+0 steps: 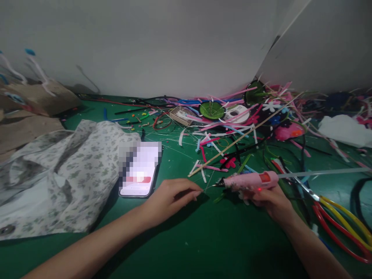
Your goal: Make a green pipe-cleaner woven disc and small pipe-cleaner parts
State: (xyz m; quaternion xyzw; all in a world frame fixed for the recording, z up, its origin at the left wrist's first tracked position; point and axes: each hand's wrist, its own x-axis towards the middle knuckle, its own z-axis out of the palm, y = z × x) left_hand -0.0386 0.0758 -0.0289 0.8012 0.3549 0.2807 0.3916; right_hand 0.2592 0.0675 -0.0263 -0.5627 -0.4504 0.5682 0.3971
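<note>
My right hand grips a pink glue gun just above the green table, its nozzle pointing left. A clear glue stick juts from the gun's rear toward the right. My left hand rests on the table with its fingertips pinched together close to the nozzle. What they pinch is too small to make out. A phone with a lit screen lies just left of my left hand.
A flowered cloth covers the left of the table. Pink, white and blue strips, felt flowers, a green disc and a tape roll clutter the back right. Scissors with red and yellow handles lie right. White walls stand behind.
</note>
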